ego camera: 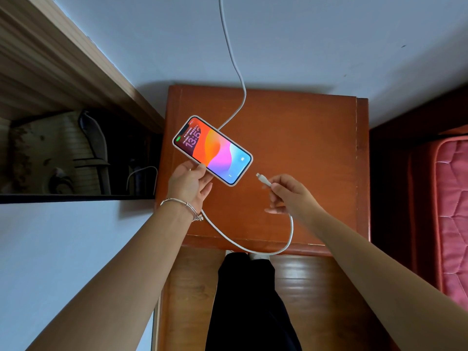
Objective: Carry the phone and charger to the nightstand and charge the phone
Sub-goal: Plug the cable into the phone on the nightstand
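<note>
**One step short: connector and phone not yet joined**

Both task items are at the nightstand (pixel 304 138), so the carrying looks done. The phone (pixel 212 150) is held just above the left half of the nightstand's tabletop. Its screen faces up and is lit, and its bottom end is angled toward the nightstand's middle. The left hand (pixel 188 182) grips the phone by the long edge nearest the nightstand's front, thumb on the screen side and fingers beneath.

The right hand (pixel 288 196), over the front-middle of the nightstand, pinches the white connector (pixel 263 179) between thumb and fingertips. The connector's tip points at the phone's bottom end, near it but not touching. The two hands are apart, each clamped on its own item.

The white cable (pixel 243 97) comes down the wall behind the nightstand and crosses its back edge. It passes under the phone, loops out past the front edge and rises into the right hand. Its far end runs out of view above, so I cannot tell whether the charger sits in a socket.

What remains, as I judge it, is to close the gap, line the connector up with the port and push it home, then lay the phone on the tabletop. The slack in the loop looks ample for that.
</note>
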Available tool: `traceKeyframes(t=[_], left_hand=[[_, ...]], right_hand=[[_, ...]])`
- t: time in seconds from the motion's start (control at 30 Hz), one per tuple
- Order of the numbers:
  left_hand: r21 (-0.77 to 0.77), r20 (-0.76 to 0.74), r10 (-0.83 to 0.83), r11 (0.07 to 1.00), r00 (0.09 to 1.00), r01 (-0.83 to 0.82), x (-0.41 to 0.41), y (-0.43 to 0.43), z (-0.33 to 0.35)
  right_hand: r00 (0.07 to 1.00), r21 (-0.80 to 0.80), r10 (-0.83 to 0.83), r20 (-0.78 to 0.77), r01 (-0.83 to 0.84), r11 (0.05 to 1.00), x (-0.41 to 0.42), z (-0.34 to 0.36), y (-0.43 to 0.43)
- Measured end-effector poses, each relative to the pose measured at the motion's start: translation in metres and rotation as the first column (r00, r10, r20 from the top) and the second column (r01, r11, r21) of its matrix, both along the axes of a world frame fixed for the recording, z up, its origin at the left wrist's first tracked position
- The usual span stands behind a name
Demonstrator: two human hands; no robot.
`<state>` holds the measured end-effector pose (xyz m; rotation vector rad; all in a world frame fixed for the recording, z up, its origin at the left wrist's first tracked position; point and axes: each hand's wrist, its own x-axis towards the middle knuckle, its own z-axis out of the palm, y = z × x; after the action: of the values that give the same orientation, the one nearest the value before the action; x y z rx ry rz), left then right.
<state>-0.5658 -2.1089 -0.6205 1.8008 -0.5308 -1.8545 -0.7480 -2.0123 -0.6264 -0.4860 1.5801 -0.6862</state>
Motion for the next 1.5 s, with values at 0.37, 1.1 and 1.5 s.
traceKeyframes(t=[0.37, 1.1, 1.5], left_hand=[[0.029, -0.021, 0.003, 1.000, 1.000, -0.002, -0.009, 0.007, 0.002], [0.058, -0.055, 0.045, 0.997, 0.998, -0.041, -0.010, 0.012, 0.002], [0.061, -0.035, 0.038, 0.997, 0.999, -0.035, -0.013, 0.012, 0.001]], right_hand=[[0.991, -0.013, -0.026, -0.131, 0.024, 1.000, 0.012, 0.005, -0.005], [0.986, -0.066, -0.167, -0.008, 0.167, 0.984, 0.007, -0.009, 0.007], [0.992, -0.060, -0.129, -0.005, 0.128, 0.990, 0.006, -0.007, 0.006]])
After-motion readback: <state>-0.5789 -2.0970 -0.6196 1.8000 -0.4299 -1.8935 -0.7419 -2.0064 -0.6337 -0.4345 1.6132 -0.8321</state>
